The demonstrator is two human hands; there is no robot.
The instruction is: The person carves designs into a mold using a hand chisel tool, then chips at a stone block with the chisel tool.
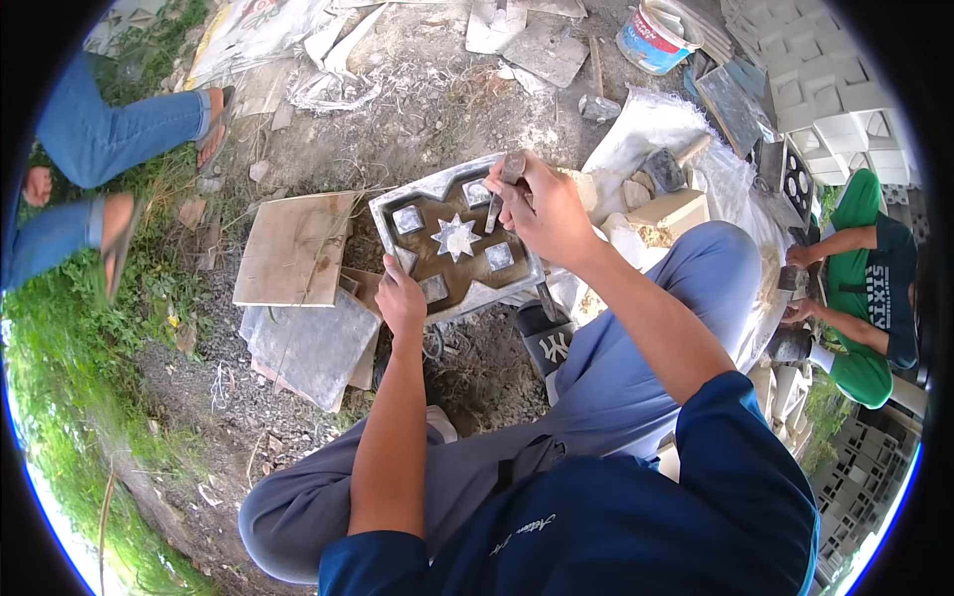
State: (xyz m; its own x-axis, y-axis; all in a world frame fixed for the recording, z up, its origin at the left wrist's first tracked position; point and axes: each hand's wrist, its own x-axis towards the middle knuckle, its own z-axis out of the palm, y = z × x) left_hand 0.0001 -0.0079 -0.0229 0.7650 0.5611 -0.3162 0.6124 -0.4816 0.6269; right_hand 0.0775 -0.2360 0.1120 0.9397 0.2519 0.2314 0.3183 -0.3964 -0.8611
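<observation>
- Grey star-patterned mould (pixel 456 239): held over the ground (pixel 437 111), near stacked boards (pixel 290 248).
- Left grip (pixel 402 298): clamped on the mould's near left edge.
- Right grip (pixel 545 213): closed around a chisel-like tool (pixel 493 215), its blade beside the upper-right square boss (pixel 476 193).
- Progress: apparently midway; brown recess floor shows around the star, pale residue seems left on bosses and rim.

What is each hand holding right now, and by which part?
The left hand grips the star-patterned mold by its left edge. The right hand is closed around a small tool; exactly which part it grips cannot be told.
</observation>
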